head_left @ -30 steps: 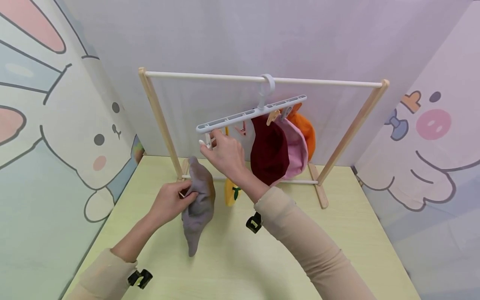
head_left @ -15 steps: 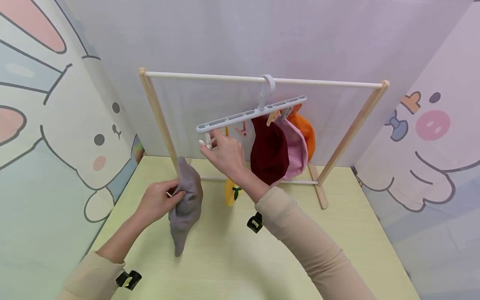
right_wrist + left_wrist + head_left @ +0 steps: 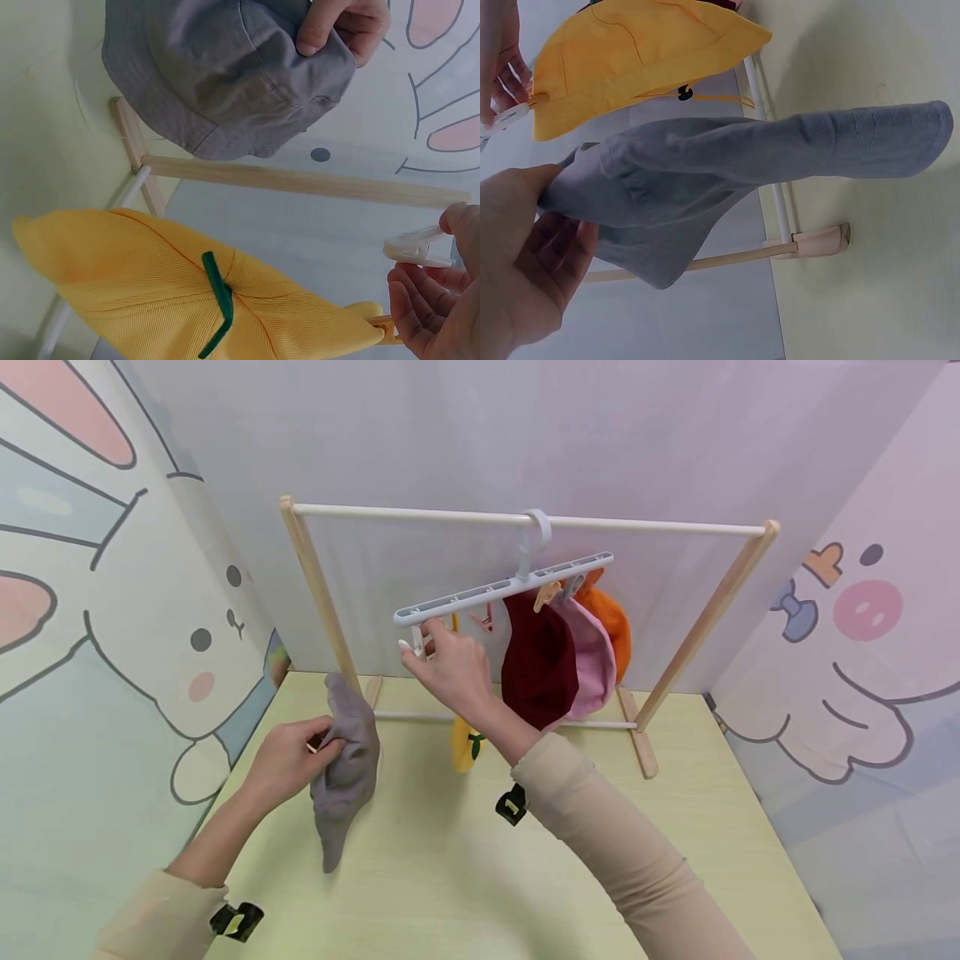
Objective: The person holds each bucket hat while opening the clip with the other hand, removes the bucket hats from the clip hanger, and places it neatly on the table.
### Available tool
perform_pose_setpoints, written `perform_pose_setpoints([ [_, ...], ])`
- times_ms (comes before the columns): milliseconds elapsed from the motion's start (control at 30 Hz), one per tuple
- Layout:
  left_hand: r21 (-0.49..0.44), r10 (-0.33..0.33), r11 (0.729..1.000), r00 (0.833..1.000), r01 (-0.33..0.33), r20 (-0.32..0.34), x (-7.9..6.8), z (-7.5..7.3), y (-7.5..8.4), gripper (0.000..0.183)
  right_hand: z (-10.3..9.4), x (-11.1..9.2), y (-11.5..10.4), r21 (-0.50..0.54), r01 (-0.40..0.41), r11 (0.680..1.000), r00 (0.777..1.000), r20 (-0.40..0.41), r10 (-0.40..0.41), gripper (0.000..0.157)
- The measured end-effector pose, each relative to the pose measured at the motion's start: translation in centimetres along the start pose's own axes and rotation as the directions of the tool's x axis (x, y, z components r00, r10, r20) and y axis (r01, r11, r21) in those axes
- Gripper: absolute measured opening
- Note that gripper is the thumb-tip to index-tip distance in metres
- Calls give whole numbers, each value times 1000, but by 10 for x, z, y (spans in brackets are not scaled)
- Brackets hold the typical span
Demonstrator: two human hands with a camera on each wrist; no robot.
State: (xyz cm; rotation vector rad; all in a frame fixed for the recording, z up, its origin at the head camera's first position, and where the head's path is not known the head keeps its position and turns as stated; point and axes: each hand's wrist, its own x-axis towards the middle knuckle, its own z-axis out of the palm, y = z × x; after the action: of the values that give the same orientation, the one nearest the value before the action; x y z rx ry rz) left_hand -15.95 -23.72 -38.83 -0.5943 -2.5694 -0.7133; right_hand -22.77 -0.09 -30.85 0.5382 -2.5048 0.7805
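A grey bucket hat [image 3: 352, 756] hangs sideways from my left hand [image 3: 288, 760], which pinches its crown between thumb and fingers. My right hand [image 3: 457, 672] grips a white clothespin [image 3: 412, 251] beneath the left end of the white hanger [image 3: 465, 602]. Close to the right hand, a yellow hat [image 3: 172, 277] with a green stem-like tab is clipped by an orange clothespin [image 3: 386, 330]. In the left wrist view the grey hat's brim stretches to the right, below the yellow hat. The grey hat and white clothespin are apart.
The hanger hooks over a rack's white bar [image 3: 637, 524], tilted down to the left. A maroon hat [image 3: 536, 668], a pink hat [image 3: 594, 660] and an orange hat [image 3: 611, 618] hang on its right half. A pink clothespin [image 3: 486, 620] dangles near its middle. Wooden posts [image 3: 322, 593] flank the rack.
My left hand has carried the grey hat leftward, away from the hanger and across the left post's foot. The right hand stays at the white clothespin.
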Motion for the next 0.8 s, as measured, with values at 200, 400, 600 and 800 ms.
perform_pose_setpoints([
  [200,33,-18,999,1000,18,-7,0,-7,-7,31,0,0,1,1,4,1000,1000,2,-4,23],
  [400,46,-9,999,999,11,-36,-3,-14,-17,34,0,0,1,0,8,1000,1000,9,-8,24],
  [600,73,-58,996,998,60,-29,-8,-23,-27,31,0,0,1,-6,14,1000,1000,14,-14,24],
  [800,122,-89,988,995,94,-40,-14,-32,-37,30,0,1,3,-11,17,1000,1000,16,-17,23],
])
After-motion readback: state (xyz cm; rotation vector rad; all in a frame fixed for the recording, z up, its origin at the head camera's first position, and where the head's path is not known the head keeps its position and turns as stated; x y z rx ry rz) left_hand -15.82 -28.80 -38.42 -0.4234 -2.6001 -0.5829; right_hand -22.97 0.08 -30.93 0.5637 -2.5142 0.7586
